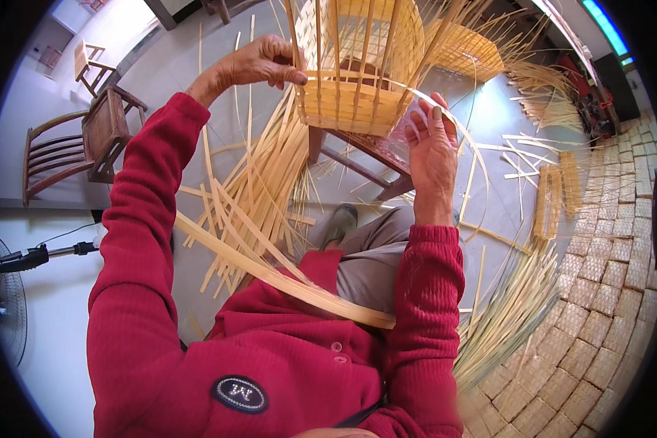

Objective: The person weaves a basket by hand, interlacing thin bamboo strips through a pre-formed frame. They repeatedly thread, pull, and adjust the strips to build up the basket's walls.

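A half-woven bamboo basket (350,106) stands in front of me on a dark wooden stool (357,169), its upright stakes rising past the top of the view. A thin pale bamboo strip (408,87) crosses the basket's near side, passing among the stakes. My left hand (259,64) is at the basket's left corner, thumb and fingers closed on the strip's left part. To the right of the basket, my right hand (434,139) pinches the same strip between thumb and fingers; its loose end curves down beyond that hand. Several flat bamboo strips (292,285) lie across my lap.
Loose strips (263,175) cover the floor left of the stool. Another unfinished basket (470,51) lies behind at the right. A bundle of thin splints (507,314) and stacked woven pieces (598,292) are on my right. A wooden chair (87,139) and a fan (7,292) stand left.
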A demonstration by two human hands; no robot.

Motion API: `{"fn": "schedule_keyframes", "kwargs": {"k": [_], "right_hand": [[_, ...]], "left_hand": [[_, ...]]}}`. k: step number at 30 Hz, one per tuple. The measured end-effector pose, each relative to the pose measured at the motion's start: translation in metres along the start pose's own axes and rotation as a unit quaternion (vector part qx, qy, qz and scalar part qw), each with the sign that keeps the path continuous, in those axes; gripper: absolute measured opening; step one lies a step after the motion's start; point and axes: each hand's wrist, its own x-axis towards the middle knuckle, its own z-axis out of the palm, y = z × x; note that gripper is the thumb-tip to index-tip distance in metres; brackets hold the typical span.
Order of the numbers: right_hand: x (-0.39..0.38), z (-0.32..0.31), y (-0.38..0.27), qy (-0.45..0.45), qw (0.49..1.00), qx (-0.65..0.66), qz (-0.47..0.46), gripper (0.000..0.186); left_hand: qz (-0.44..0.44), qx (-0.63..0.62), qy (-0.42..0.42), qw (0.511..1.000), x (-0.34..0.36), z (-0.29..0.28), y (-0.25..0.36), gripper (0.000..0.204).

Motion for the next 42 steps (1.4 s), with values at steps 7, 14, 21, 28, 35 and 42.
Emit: {"fn": "schedule_keyframes", "kwargs": {"k": [7,14,21,28,35,42], "right_hand": [[0.023,-0.013,0.021,0.055,0.993,-0.007,-0.105,0.013],[0.032,-0.026,0.019,0.06,0.994,-0.023,-0.086,0.014],[0.01,-0.02,0.03,0.019,0.999,-0.006,-0.041,0.015],[-0.017,-0.014,0.029,0.01,1.0,-0.01,-0.021,0.014],[-0.03,-0.019,0.025,0.018,0.998,-0.024,-0.049,0.016],[-0.035,-0.015,0.023,0.018,0.997,-0.037,-0.063,0.016]], "left_hand": [[0.016,0.032,0.013,0.999,0.002,0.006,-0.001,0.027],[0.109,0.012,0.167,0.98,0.003,0.036,-0.015,0.038],[0.01,-0.111,0.497,0.861,-0.023,0.12,-0.011,0.101],[0.078,-0.273,0.537,0.795,0.031,0.141,-0.034,0.06],[0.087,-0.355,0.432,0.825,0.071,0.125,-0.042,0.035],[0.23,-0.152,0.525,0.805,0.089,0.114,-0.069,0.04]]}}
